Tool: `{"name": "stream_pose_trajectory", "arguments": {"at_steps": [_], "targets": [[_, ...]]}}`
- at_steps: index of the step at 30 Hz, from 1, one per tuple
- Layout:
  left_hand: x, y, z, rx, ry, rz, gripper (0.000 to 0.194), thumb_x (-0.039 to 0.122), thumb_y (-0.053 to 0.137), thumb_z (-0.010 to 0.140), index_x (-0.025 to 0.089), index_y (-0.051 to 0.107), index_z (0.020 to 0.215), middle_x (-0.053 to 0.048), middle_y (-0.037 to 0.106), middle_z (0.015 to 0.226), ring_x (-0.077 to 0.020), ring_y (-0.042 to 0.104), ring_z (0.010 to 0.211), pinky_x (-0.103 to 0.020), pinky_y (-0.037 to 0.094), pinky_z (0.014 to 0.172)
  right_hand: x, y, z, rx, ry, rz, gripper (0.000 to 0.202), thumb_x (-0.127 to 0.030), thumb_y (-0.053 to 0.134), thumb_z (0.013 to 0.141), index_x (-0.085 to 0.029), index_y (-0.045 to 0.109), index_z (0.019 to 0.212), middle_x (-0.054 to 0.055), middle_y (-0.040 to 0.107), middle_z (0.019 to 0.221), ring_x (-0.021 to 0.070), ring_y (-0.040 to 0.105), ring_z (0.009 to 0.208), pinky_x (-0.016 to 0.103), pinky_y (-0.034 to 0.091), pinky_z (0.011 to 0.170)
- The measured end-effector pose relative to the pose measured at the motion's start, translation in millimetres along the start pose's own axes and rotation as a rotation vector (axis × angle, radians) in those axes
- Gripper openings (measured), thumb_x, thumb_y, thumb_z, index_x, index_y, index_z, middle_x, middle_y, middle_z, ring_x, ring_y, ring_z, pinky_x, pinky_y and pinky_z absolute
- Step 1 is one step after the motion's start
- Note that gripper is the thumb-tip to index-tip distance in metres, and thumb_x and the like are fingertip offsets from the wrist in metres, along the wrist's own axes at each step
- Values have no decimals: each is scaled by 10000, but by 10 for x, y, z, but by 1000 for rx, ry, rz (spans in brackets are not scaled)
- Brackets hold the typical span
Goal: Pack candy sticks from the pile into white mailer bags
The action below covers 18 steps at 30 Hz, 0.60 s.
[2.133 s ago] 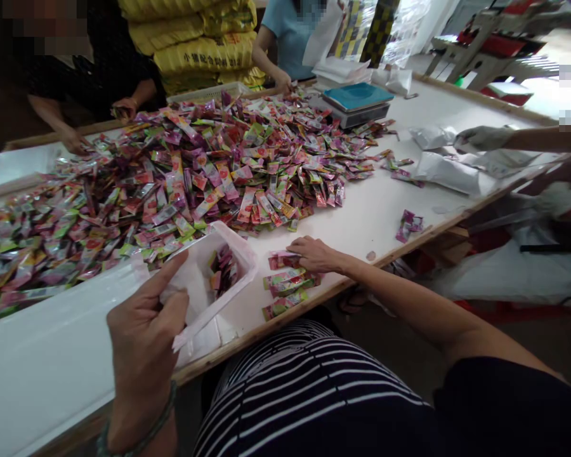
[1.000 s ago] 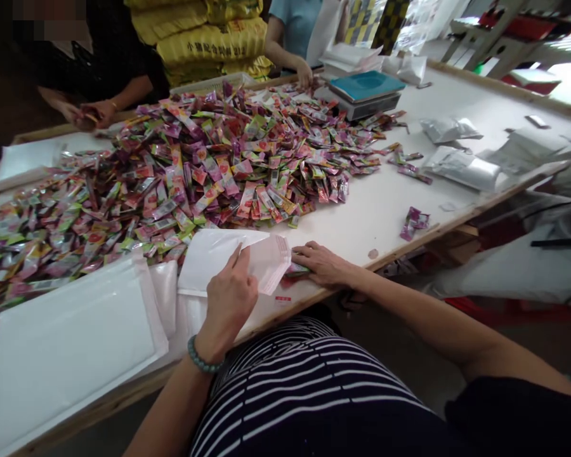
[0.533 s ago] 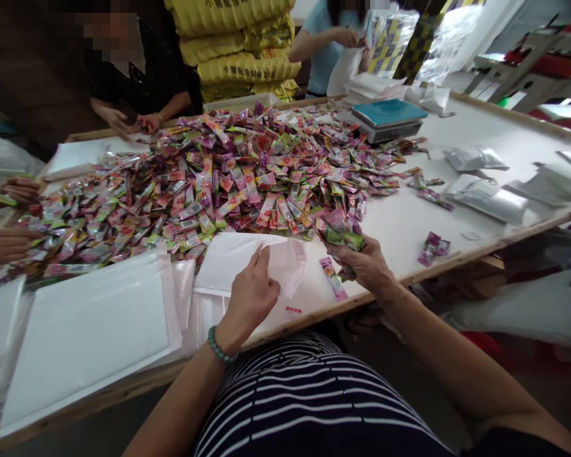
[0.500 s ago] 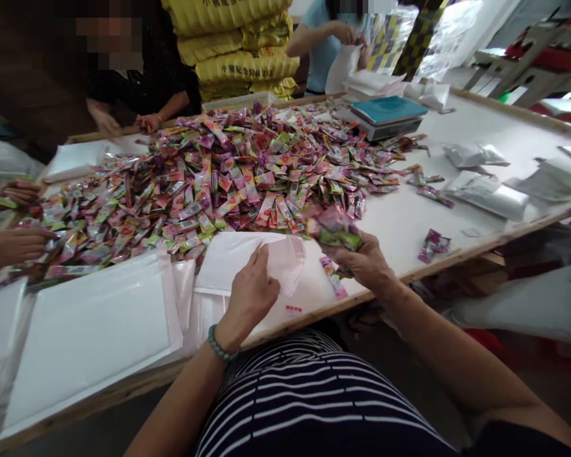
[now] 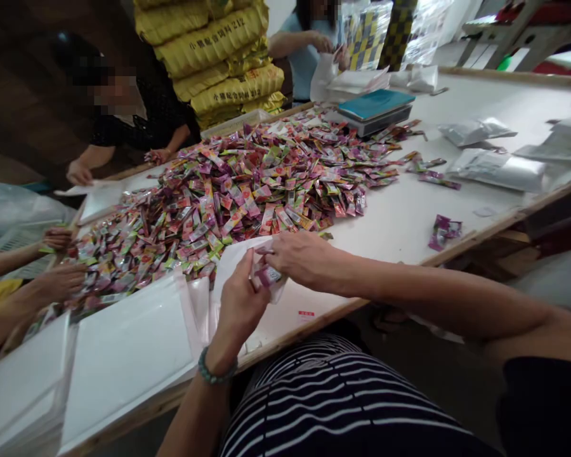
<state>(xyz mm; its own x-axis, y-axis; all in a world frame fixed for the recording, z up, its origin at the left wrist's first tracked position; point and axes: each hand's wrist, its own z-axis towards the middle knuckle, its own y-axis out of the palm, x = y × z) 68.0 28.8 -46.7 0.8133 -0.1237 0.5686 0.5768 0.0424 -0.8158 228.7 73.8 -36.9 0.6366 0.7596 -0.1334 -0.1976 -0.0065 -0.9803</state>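
My left hand [image 5: 244,298], a beaded bracelet at its wrist, pinches the edge of a white mailer bag [image 5: 232,257] near the table's front. At the bag's mouth, my right hand [image 5: 302,257] is closed with its fingers bent inward. Small wrapped packets [image 5: 269,275], purple and white, show between the two hands; how many are there is hidden by my fingers and the bag. Just beyond the bag spreads a large heap of similar pink, purple and green packets [image 5: 247,190].
White mailers [image 5: 128,355] lie stacked at the left front. A blue-topped scale [image 5: 375,108] stands behind the heap. Filled bags [image 5: 499,168] and loose purple packets [image 5: 443,231] lie at right. Other people's hands [image 5: 61,282] work at the left and far sides.
My right hand has moved left with its handful of packets, from beside the bag to its mouth. The loose packet near the table edge no longer shows. The view has shifted slightly.
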Motion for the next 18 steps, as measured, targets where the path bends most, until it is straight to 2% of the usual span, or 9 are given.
{"name": "stream_pose_trajectory", "arguments": {"at_steps": [3,5,8,10,13,15,18], "targets": [[144,0,22,-28,-23,-27,636,101,584,657,141,546,1290,-91,718,1024,-219,663,884,-295,519,740,-153,-96,221,-113,3,-128,259,-81,504,851,-167,741,794,111,705,831,248,617,818,384,459,726],[198,-32,51,-62,-65,-89,577,106,603,632,162,593,1207,-57,725,916,-208,659,792,-272,500,662,-197,-180,339,-205,24,-163,239,-77,527,833,-162,746,789,106,710,821,259,628,811,391,461,702],[194,-133,99,-67,-101,-188,508,108,588,613,180,618,1115,12,673,715,-158,596,601,-224,428,528,-168,-397,439,-281,-90,-144,207,-96,543,835,-156,742,844,97,713,834,235,635,807,352,451,684],[168,-232,126,-30,-108,-239,475,115,586,596,174,624,1067,43,612,625,-133,539,522,-208,385,481,-130,-594,465,-262,-193,-153,179,-115,550,849,-137,725,877,105,706,876,213,627,817,320,431,681],[157,-390,158,-21,-123,-392,411,120,571,558,169,631,962,79,522,532,-99,451,424,-197,339,421,-103,-863,503,-168,-260,-184,148,-135,552,872,-119,694,909,101,682,881,181,602,808,292,402,686],[171,-454,180,-55,-131,-524,358,116,547,542,173,627,887,89,500,522,-74,400,386,-187,327,396,-111,-970,542,-102,-286,-167,127,-156,568,878,-121,670,946,81,662,844,160,582,782,279,385,687],[183,-458,219,-116,-174,-610,328,122,565,547,165,641,863,86,503,515,-60,379,359,-177,303,361,-135,-1041,585,-86,-334,-104,127,-165,613,855,-142,640,977,45,640,795,139,549,737,263,363,664]]}}
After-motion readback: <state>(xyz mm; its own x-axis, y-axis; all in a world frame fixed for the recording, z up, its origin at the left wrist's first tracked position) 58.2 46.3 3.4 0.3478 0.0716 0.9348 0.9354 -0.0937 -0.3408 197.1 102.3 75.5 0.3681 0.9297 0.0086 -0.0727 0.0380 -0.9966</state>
